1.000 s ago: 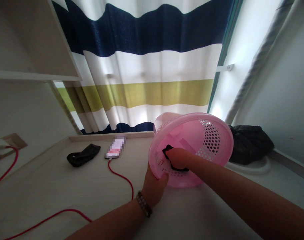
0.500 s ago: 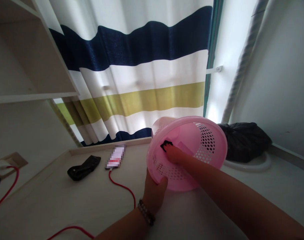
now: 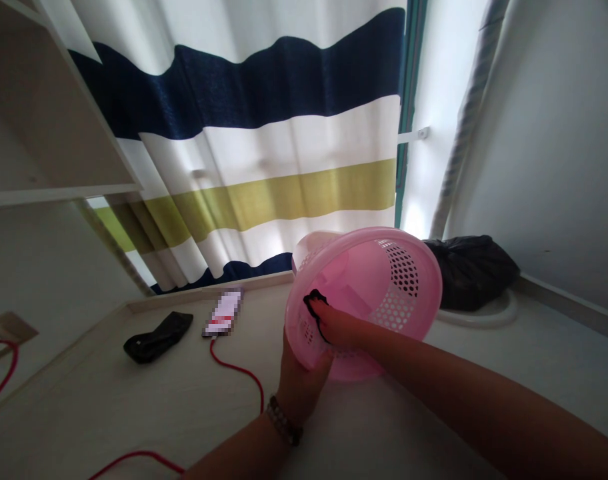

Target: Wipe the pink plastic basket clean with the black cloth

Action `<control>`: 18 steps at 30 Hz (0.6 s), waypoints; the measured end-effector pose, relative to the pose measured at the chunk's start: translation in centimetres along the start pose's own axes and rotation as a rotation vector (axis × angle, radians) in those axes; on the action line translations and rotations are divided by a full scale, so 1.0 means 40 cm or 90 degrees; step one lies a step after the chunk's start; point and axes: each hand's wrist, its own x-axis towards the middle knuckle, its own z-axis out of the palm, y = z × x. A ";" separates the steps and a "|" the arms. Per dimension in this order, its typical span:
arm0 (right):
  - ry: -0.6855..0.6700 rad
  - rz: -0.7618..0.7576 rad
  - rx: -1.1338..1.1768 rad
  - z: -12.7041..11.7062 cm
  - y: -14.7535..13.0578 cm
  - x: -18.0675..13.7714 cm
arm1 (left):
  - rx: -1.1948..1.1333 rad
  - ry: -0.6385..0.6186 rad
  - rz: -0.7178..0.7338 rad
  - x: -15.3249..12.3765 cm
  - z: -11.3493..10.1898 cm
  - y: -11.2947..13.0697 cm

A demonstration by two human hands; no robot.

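Observation:
A pink plastic basket point(image 3: 363, 270) with round holes in its wall is tipped so that its mouth faces me. My left hand point(image 3: 304, 373) grips its near left rim, thumb on the inside and fingers behind the outer wall. Reaching inside, my right hand point(image 3: 337, 325) presses a black cloth point(image 3: 314, 298) against the inner left wall. The cloth is bunched under the fingers, and part of it is hidden by them.
On the white surface to the left lie a black folded item point(image 3: 158, 338) and a phone point(image 3: 223, 312) on a red cable point(image 3: 238, 366). A black plastic bag point(image 3: 477, 272) sits at the right. Behind hangs a striped curtain point(image 3: 264, 193); a shelf point(image 3: 59, 195) juts out upper left.
Inside the basket, my right hand has slid the black cloth along the wall, a little down and toward the near side. My left hand keeps its hold. The whole view has shifted slightly.

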 end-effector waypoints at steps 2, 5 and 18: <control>0.000 0.005 0.010 0.010 0.000 0.002 | 0.030 0.020 -0.012 -0.004 -0.001 -0.010; -0.008 0.018 0.001 0.022 0.019 0.018 | 0.033 0.030 -0.021 -0.005 -0.002 -0.013; -0.044 0.068 -0.169 0.014 0.119 0.140 | -0.018 0.051 -0.049 0.012 -0.010 -0.031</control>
